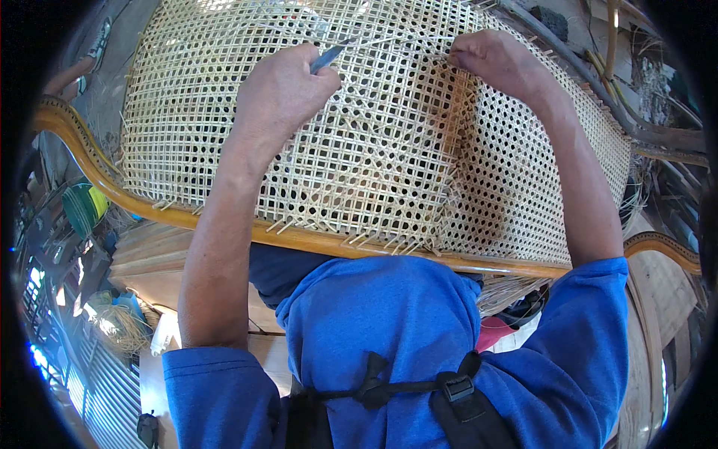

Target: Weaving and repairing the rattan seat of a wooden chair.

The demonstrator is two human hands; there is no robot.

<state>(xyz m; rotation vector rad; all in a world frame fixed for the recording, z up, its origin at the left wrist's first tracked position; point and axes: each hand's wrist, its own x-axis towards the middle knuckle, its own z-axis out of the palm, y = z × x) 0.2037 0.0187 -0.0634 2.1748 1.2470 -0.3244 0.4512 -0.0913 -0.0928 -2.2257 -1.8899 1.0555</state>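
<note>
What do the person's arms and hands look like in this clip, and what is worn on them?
Both forearms are bare from above the elbow down. The left hand and right hand carry no gloves, rings or watch that can be seen. Short blue sleeves cover the upper arms, part of a blue shirt crossed by a black strap with a buckle.
</note>
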